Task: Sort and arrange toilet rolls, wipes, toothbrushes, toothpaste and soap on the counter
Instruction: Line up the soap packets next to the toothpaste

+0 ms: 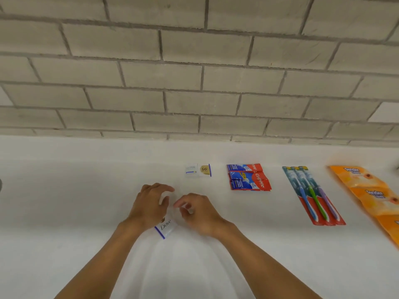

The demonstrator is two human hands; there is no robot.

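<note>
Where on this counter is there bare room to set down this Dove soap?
Left of your left hand and the Dove soap the counter lies bare, also the near strip below the toothpaste sachets. Crowded rightward: toothbrushes, orange wipes packs.

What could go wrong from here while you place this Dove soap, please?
1. The left hand grips the Dove soap with its near end sticking out; it might slip onto the counter.
2. Set down carelessly, it could nudge the other soap box out of line or crowd the toothpaste sachets.
</note>
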